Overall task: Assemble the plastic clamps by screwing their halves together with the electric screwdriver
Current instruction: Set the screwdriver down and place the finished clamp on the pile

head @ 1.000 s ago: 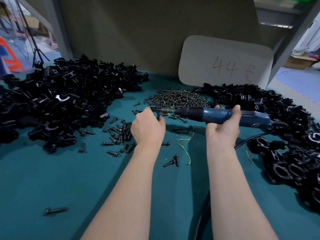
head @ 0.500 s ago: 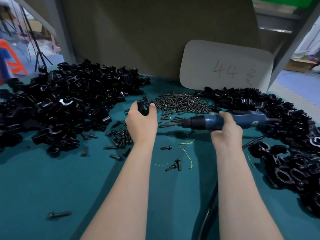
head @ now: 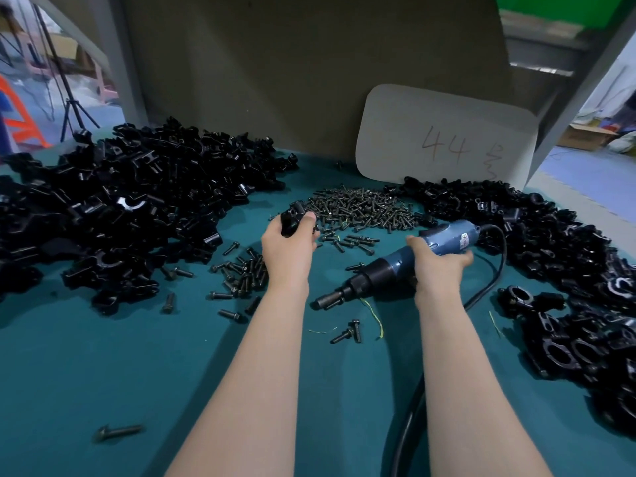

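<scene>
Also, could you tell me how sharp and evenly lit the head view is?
Head view: edges bend from the wide lens; the screw pile is sharp; the black clamp heap loses detail; soft shadows fall on the table.

My teal cloth-covered worktop [head: 103, 373] runs back to a plain beige back panel [head: 309, 80], where a white rounded card [head: 447, 125] marked "44" leans. Thin yellow-green threads [head: 378, 321] lie near me. A black tripod [head: 70, 110] stands far left.

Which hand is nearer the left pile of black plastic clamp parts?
Left. The left hand, holding a black plastic clamp, is just right of the pile; the right hand, holding the blue electric screwdriver, is farther right.
</scene>
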### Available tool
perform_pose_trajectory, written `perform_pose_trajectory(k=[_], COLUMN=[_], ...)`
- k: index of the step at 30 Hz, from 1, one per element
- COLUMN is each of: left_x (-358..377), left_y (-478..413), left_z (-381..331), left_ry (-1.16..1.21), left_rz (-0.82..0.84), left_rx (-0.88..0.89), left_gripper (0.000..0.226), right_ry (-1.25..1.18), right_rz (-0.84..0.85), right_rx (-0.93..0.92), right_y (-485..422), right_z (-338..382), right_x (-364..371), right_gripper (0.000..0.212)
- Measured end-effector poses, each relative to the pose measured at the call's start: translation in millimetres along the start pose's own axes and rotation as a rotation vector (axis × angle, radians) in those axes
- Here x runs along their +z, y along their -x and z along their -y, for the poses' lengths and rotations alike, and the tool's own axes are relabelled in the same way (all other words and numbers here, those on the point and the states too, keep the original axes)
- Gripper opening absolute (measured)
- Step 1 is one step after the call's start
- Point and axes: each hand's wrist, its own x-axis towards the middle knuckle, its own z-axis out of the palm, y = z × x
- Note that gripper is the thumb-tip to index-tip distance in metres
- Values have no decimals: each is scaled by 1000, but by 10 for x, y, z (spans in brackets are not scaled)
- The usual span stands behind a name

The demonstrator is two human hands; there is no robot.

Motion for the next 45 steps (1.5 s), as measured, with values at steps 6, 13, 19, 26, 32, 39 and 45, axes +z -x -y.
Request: perform_pose_trajectory(k=[6, 13, 19, 26, 32, 39, 45], left_x=[1, 26, 27, -3, -30, -82, -92], left_y=[-9, -11, -7, -1, -12, -11, -7], left_z=[-15, 3, 0, -41, -120, -391, -497], left_ry=[106, 91, 118, 143, 169, 258, 235], left_rz=[-5, 3, 5, -54, -84, -145, -90], left_rx=[-54, -82, -98, -38, 10, 113, 82], left_gripper=[7, 29, 42, 14, 6, 6, 8], right_ry=[527, 886, 946, 1111, 1244, 983, 1266], right_rz=[48, 122, -17, 367, 337, 813, 904], right_rx=[-66, 9, -294, -436, -421, -520, -475], right_y=[44, 60, 195, 384, 368, 671, 786], right_z=[100, 209, 285, 120, 49, 216, 483], right_x=[-117, -199, -85, 604, 828, 909, 521], right_gripper=[107, 92, 55, 18, 18, 3, 25])
